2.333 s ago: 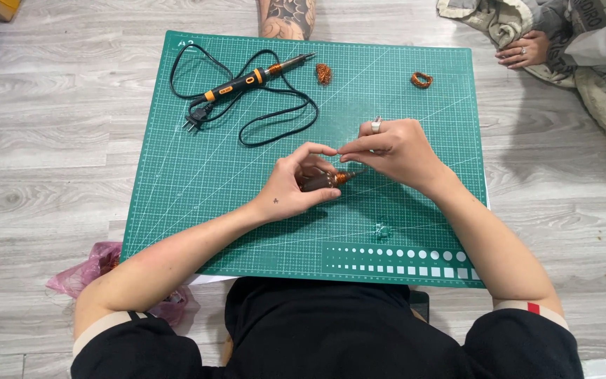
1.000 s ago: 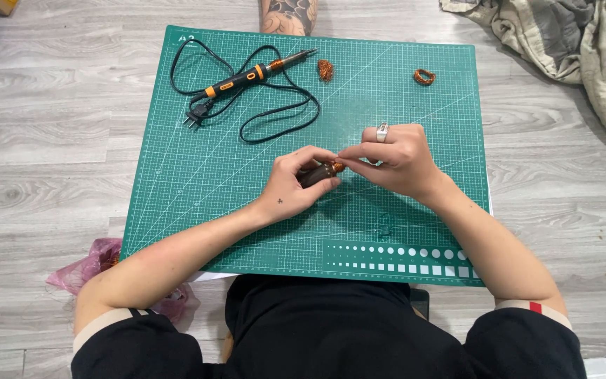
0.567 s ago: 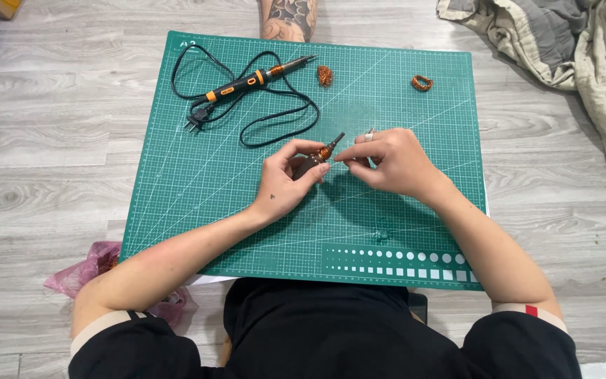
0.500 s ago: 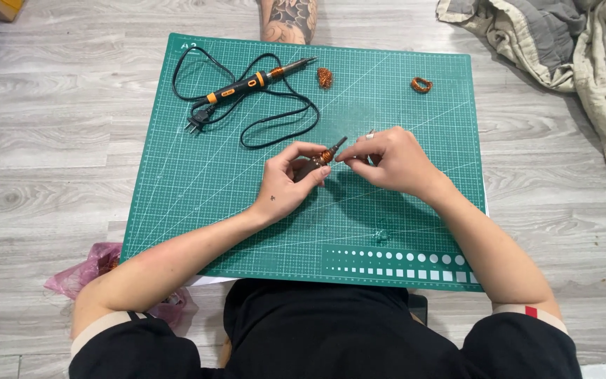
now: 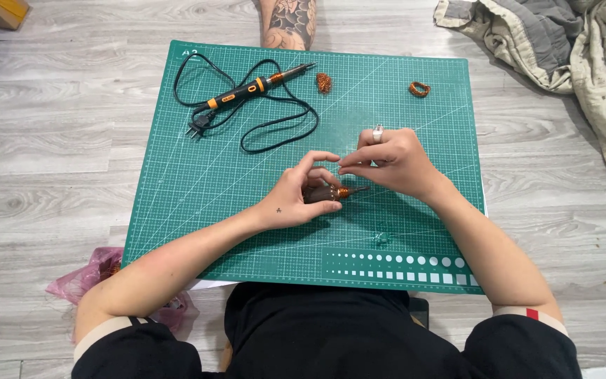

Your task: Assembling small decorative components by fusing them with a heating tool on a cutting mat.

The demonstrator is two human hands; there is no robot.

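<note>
My left hand [image 5: 294,198] grips a small dark cylinder wrapped with copper wire [image 5: 331,193], a thin rod sticking out of its right end. It is held just above the green cutting mat [image 5: 198,203]. My right hand [image 5: 394,163], with a ring on one finger, pinches something very thin just above the piece, thumb and forefinger pressed together. What it pinches is too fine to make out.
A black and orange soldering iron [image 5: 250,89] with its looped black cord lies at the mat's far left. Two small copper wire bundles [image 5: 324,82] [image 5: 419,88] lie near the far edge. A tattooed leg [image 5: 287,22], a blanket [image 5: 562,42], a pink bag [image 5: 89,277].
The wound piece has swung from tilted upward to lying nearly level in my left hand. My right hand's pinch stays just above it.
</note>
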